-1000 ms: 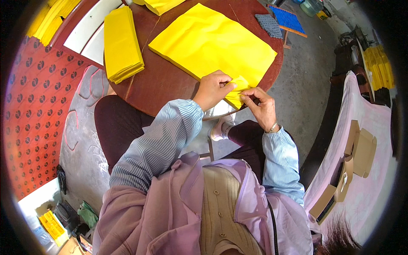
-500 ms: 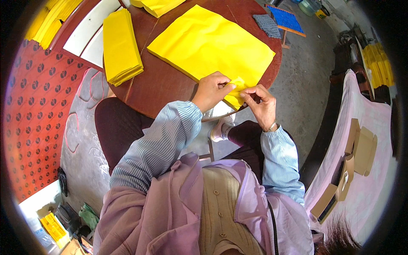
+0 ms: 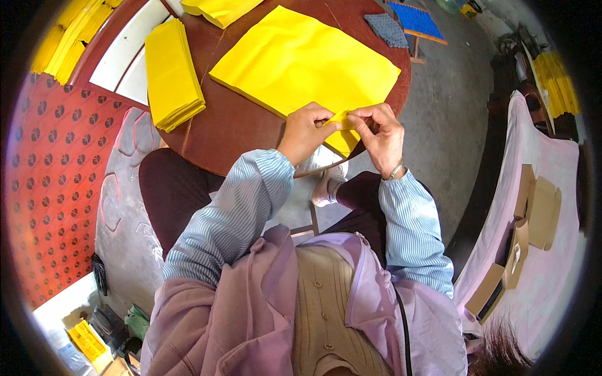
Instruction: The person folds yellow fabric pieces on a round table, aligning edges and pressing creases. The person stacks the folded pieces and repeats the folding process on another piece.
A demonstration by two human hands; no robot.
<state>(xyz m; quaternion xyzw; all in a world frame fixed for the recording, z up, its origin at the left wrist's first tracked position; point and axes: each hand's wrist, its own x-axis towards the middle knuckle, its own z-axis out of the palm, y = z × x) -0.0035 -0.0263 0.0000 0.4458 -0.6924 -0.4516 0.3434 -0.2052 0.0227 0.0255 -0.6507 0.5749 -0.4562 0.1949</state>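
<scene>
A large stack of flat yellow sheets (image 3: 301, 59), which look like paper, lies on a round brown table (image 3: 241, 131). At the stack's near right corner both hands work on the top sheet. My left hand (image 3: 304, 135) pinches the sheet's near edge between thumb and forefinger, the other fingers curled. Close beside it, my right hand (image 3: 382, 135) has thumb and bent forefinger closed on the same corner, which looks folded or raised between the hands. Just how far the fold goes is hidden by the fingers.
A narrow pile of folded yellow sheets (image 3: 172, 75) sits at the table's left, and another yellow piece (image 3: 222, 9) at its far edge. A grey cloth (image 3: 385, 30) lies at the far right. Beyond stands a blue-topped stool (image 3: 417, 22). At right, cardboard boxes (image 3: 544, 213) rest on a pink cloth.
The crumpled, raised bit of sheet between my fingers now lies flatter. My right hand has moved slightly up and left, closer to my left hand. The whole view has shifted a little.
</scene>
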